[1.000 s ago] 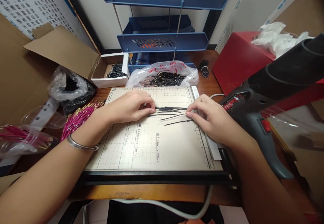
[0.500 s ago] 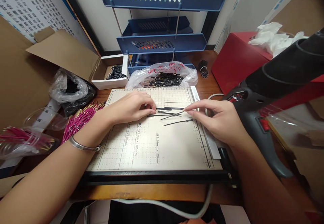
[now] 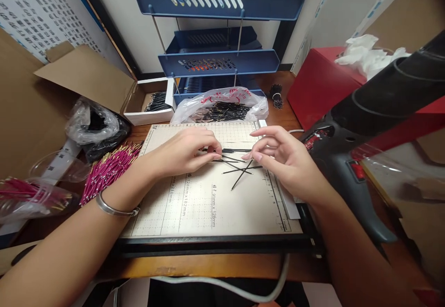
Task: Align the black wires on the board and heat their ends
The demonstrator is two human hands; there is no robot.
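Observation:
Several thin black rods (image 3: pixel 238 170) lie loose and crossed on the cream paper trimmer board (image 3: pixel 194 205), which has printed grid lines and sizes. My left hand (image 3: pixel 194 152) rests on the board with thumb and forefinger pinched at the left ends of some black rods; its palm hides the rest of them. From the right, my right hand (image 3: pixel 283 161) has thumb and forefinger together at the upper end of one slanting black rod, the other fingers loosely bent. Another rod lies level below its fingertips. Farther back, more rods lie side by side between the hands.
Magenta rods with gold tips (image 3: pixel 111 168) are heaped left of the board. Behind it are a plastic bag of black rods (image 3: pixel 225 110), a white box (image 3: pixel 149 117) and a blue rack (image 3: pixel 219 64). A dark heat gun (image 3: pixel 351 135) stands at right beside a red box (image 3: pixel 320 84).
My right hand has shifted slightly left, its other fingers lifting apart. A rod now slants toward me below its fingertips, crossing others. My left hand keeps its pinch, slightly right of before.

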